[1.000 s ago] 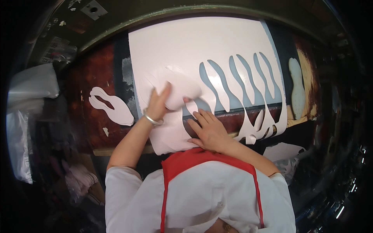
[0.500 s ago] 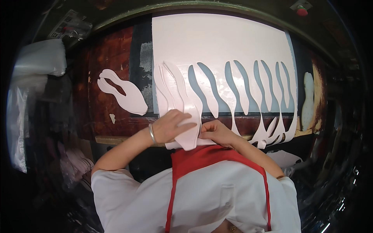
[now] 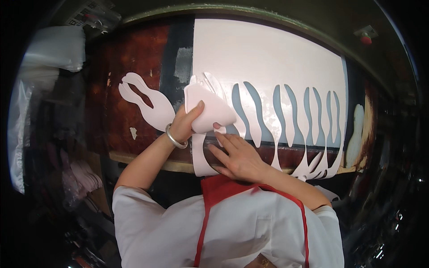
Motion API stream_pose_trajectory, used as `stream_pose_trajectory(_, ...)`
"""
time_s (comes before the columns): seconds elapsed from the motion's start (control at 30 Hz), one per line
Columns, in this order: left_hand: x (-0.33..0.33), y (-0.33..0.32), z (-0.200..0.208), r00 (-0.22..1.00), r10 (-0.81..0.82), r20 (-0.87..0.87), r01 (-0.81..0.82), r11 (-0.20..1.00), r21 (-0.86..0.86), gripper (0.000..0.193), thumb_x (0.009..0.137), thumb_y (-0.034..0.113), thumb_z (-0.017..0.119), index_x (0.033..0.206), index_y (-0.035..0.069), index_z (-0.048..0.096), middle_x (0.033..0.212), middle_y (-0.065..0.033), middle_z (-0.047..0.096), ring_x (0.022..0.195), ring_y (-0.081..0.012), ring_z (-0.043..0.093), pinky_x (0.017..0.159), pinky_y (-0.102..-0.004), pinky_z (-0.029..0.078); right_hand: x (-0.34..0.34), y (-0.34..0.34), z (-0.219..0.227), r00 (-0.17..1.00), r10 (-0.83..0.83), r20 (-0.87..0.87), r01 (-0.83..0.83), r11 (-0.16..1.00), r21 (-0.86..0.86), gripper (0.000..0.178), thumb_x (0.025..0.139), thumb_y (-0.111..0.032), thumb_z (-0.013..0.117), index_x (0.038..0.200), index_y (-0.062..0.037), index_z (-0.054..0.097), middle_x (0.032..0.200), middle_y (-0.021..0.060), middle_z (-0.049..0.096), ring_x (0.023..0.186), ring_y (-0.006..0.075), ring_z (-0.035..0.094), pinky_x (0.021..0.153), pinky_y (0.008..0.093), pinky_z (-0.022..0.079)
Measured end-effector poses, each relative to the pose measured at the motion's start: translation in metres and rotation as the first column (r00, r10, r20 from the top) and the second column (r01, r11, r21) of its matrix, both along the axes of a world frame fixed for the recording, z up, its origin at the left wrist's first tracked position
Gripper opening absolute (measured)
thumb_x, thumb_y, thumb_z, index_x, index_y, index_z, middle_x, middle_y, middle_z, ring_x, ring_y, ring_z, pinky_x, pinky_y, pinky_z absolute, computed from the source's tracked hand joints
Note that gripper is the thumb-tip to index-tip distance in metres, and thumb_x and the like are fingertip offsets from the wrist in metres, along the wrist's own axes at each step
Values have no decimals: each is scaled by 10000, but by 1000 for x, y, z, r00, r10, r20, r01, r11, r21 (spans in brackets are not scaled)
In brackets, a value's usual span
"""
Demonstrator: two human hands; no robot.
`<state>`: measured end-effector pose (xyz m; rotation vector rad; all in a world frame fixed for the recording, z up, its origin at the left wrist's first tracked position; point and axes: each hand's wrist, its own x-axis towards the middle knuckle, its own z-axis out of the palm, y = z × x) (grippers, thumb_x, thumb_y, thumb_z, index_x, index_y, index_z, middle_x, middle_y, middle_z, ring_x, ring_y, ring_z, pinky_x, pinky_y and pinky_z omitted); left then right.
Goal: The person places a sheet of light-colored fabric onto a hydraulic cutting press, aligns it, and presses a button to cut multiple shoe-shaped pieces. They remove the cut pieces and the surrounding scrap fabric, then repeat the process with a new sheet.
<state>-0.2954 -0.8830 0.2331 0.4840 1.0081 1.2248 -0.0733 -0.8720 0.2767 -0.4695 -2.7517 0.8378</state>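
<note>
My left hand (image 3: 182, 125), with a silver bangle on the wrist, grips a pale pink cut-out piece (image 3: 208, 105). Its thumb lies on top and a fingertip shows under the lower edge; the piece is lifted and bent upward, and its slim prongs point away from me. Close beside it is my right hand (image 3: 239, 156), fingers stretched out and apart, their tips near the piece's lower edge. Beneath both lies a large pale pink sheet (image 3: 268, 49) with wavy cut-outs, its near strips hanging towards the table edge. Left of my left hand rests a forked pink piece (image 3: 156, 111), seemingly stacked.
The sheet lies over a blue-grey backing on a dark red-brown table (image 3: 129, 53). A pale, elongated object (image 3: 356, 134) lies at the right edge. Clear plastic bags (image 3: 58, 47) are at the far left, and a red button (image 3: 366, 39) is at the back right.
My left hand has lifted the near end of the pink piece and bent it up and away. My right hand's fingers have gone from curled to stretched. The view has shifted slightly.
</note>
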Motion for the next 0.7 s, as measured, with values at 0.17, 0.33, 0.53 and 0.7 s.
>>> stream_pose_trajectory(0.17,-60,30,91,779,627,-23,-616,771,159,413,988,337,409,1217,-4,463,1101,-158,582,936,-274,588,819,-396,488,-3,-9,-10,974,31,222,-50,995,81,679,742,-405,707,1269,-28,505,1248,277,496,1168,425,463,991,480,383)
stream_pose_trajectory(0.33,-143,-2,167,718,669,-191,-382,609,696,533,985,400,386,1226,-73,442,1037,-192,579,927,-298,568,896,-463,436,9,4,-1,999,-12,47,16,997,-79,540,729,-260,732,1167,4,559,1207,234,524,1114,394,511,917,435,450)
stream_pose_trajectory(0.53,-129,-32,73,-82,554,-829,540,724,430,430,738,51,648,1155,2,558,1098,-168,579,955,-325,590,799,-393,492,47,25,20,947,-305,-100,294,949,-116,424,662,-5,720,1060,33,579,1122,196,573,1005,374,564,842,416,477)
stream_pose_trajectory(0.7,-104,-59,0,-203,234,-951,615,786,63,425,736,38,600,1155,106,585,1150,-149,517,974,-317,517,842,-380,448,95,35,20,889,-457,10,457,889,-21,397,687,16,688,1069,27,582,1104,193,579,1003,372,560,872,411,461)
